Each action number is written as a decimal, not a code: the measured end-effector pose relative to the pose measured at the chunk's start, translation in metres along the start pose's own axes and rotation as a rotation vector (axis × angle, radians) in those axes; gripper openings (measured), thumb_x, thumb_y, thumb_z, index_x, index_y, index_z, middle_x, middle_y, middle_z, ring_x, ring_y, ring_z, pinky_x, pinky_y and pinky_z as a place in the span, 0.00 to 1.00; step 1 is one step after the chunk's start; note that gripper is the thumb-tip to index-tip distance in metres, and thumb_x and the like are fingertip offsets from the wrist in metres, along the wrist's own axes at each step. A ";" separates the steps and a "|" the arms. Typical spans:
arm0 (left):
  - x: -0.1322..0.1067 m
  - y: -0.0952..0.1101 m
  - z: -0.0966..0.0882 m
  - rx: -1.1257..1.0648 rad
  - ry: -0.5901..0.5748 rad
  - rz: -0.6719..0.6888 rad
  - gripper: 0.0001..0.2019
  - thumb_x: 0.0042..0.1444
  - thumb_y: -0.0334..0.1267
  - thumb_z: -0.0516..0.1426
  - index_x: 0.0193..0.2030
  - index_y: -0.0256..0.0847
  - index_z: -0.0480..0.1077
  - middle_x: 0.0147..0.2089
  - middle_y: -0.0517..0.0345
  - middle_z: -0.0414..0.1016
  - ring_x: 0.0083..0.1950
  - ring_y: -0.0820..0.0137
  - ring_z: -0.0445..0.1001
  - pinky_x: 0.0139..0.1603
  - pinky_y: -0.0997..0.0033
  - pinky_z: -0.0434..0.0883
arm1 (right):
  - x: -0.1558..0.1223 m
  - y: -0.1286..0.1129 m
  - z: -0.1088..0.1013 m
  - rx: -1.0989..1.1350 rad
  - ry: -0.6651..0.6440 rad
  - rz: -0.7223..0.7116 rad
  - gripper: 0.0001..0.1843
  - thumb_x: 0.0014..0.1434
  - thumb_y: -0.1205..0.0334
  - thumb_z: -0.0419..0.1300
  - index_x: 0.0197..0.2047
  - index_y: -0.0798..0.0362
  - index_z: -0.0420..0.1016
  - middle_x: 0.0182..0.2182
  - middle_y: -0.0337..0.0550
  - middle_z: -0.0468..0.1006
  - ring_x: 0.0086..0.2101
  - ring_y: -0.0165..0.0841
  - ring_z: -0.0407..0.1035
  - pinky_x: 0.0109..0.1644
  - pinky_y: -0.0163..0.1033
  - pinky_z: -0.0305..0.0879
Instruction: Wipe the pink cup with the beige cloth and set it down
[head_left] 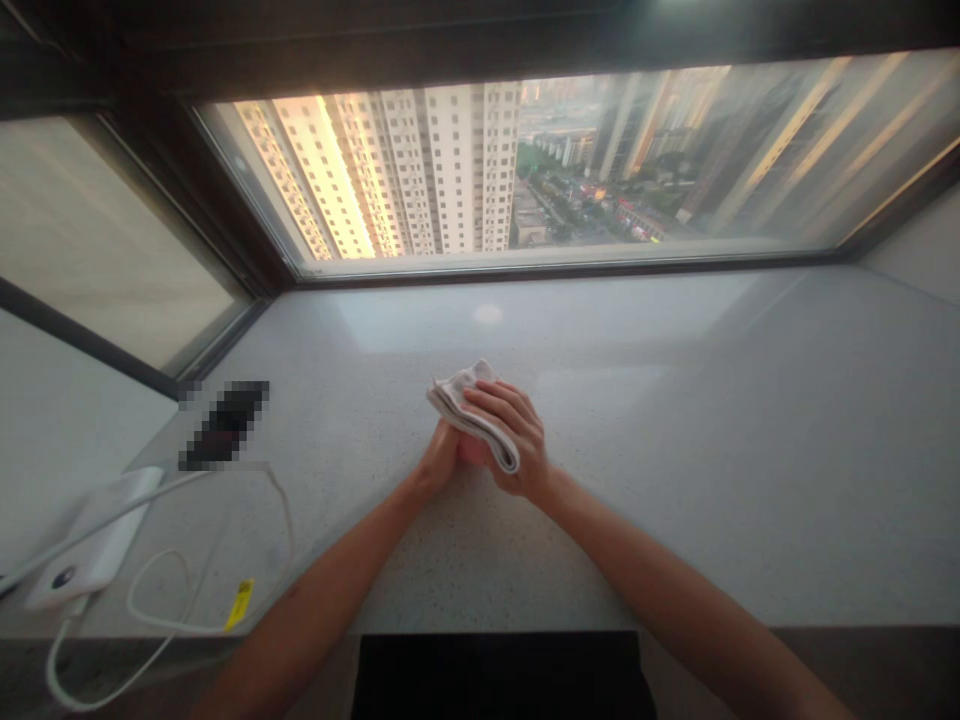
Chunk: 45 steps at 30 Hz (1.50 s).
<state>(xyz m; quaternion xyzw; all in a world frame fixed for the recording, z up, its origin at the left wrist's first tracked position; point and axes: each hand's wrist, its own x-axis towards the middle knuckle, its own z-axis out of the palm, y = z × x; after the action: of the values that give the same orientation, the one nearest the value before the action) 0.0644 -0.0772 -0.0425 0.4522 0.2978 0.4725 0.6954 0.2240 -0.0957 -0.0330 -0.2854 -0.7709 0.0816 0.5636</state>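
Observation:
A folded white-grey cloth (466, 393) is held above the middle of the pale speckled counter. My right hand (525, 435) is closed on the cloth, its fingers stretched across the top and the folded edge curling by the palm. Beneath the cloth's left side is my left hand (441, 455), close against the right one, with its fingers mostly hidden. Between the hands, under the cloth, shows a small pink patch (472, 450); the cloth covers too much of it to tell its kind.
At the left lie a white power bank-like block (101, 550), a white cable (281, 500) with a yellow tag (240, 604), and a pixelated dark object (225, 428). A dark-framed window (480, 275) borders the counter (712, 480) at the back.

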 end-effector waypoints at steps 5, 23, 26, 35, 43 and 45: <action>-0.005 0.007 0.003 0.319 0.036 0.210 0.26 0.65 0.59 0.60 0.59 0.42 0.78 0.50 0.52 0.82 0.48 0.59 0.76 0.52 0.62 0.73 | -0.001 0.013 0.006 0.120 0.277 0.434 0.23 0.79 0.49 0.48 0.60 0.46 0.82 0.50 0.49 0.87 0.54 0.45 0.82 0.61 0.55 0.77; -0.006 0.002 -0.005 0.525 0.030 0.203 0.29 0.68 0.64 0.57 0.41 0.37 0.82 0.31 0.56 0.77 0.31 0.68 0.67 0.35 0.69 0.64 | -0.003 0.016 -0.006 0.046 0.221 0.248 0.17 0.75 0.54 0.56 0.58 0.48 0.83 0.53 0.52 0.86 0.50 0.41 0.82 0.55 0.49 0.80; -0.007 0.003 -0.004 0.543 0.031 0.227 0.27 0.69 0.62 0.57 0.46 0.38 0.83 0.36 0.54 0.81 0.35 0.65 0.72 0.38 0.68 0.69 | -0.003 0.023 -0.011 0.001 0.159 0.177 0.17 0.75 0.54 0.57 0.58 0.48 0.83 0.52 0.53 0.85 0.49 0.42 0.82 0.54 0.50 0.80; -0.008 0.006 0.008 0.557 0.023 0.258 0.23 0.73 0.55 0.55 0.61 0.41 0.78 0.51 0.50 0.84 0.50 0.60 0.79 0.57 0.63 0.74 | 0.003 0.036 -0.023 -0.093 0.037 0.020 0.20 0.75 0.60 0.58 0.66 0.45 0.79 0.53 0.53 0.84 0.51 0.43 0.80 0.56 0.50 0.79; -0.011 0.000 -0.002 0.555 0.085 0.309 0.29 0.57 0.46 0.69 0.63 0.38 0.74 0.58 0.42 0.81 0.57 0.52 0.77 0.60 0.59 0.73 | 0.009 0.029 -0.023 -0.222 -0.088 -0.102 0.26 0.75 0.58 0.60 0.74 0.41 0.72 0.60 0.54 0.81 0.62 0.49 0.74 0.65 0.56 0.72; -0.011 -0.001 -0.006 0.707 0.067 0.333 0.30 0.56 0.45 0.70 0.64 0.38 0.73 0.57 0.42 0.82 0.52 0.55 0.79 0.57 0.60 0.74 | 0.010 0.027 -0.024 -0.216 -0.104 -0.107 0.26 0.75 0.57 0.58 0.74 0.41 0.72 0.63 0.54 0.80 0.64 0.49 0.72 0.67 0.58 0.71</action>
<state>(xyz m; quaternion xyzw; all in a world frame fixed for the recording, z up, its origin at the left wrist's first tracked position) 0.0549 -0.0857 -0.0457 0.6903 0.3874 0.4618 0.4002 0.2540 -0.0727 -0.0287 -0.2981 -0.8174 -0.0175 0.4926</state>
